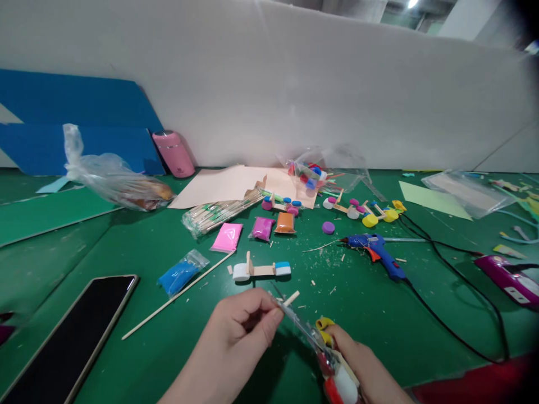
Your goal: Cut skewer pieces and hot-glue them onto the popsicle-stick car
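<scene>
My left hand [246, 336] is closed in a pinch at the near middle of the table. A short pale wooden stick [292, 298] sticks out past its fingertips. My right hand [362, 359] grips scissors [301, 325]; their metal blades point up and left, touching or very near the stick and my left fingertips. Yellow, red and white parts show around the right hand, and I cannot tell which of them belong to the scissors. Just beyond lies a small wooden car [263, 271] with white and blue wheels. A long thin wooden stick [179, 294] rests to its left.
A blue glue gun [374, 247] with a black cable lies right, near a purple power strip [509, 280]. Behind are clay packets [226, 237], bagged sticks [223, 213] and several small cars [280, 203]. A phone [71, 342] lies left; a pink bottle [173, 153] stands behind.
</scene>
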`<control>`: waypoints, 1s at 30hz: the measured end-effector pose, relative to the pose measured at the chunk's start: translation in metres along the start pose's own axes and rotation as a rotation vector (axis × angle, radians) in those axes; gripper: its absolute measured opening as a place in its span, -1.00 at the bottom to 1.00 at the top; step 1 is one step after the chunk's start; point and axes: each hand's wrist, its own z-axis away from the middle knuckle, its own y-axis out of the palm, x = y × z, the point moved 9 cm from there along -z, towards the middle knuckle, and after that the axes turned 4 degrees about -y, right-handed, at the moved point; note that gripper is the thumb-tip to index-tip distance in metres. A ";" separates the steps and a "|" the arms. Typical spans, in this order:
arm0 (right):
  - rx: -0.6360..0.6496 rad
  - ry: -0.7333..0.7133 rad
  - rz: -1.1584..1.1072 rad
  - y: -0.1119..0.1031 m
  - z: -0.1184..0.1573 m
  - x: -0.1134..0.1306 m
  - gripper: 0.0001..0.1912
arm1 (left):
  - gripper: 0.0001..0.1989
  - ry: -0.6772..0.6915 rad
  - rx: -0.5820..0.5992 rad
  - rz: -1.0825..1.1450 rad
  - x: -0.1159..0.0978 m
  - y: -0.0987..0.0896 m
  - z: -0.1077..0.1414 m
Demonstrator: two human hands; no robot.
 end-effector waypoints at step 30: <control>-0.018 -0.004 0.033 -0.005 0.002 0.004 -0.78 | -0.79 -0.241 0.199 0.509 0.030 0.021 0.003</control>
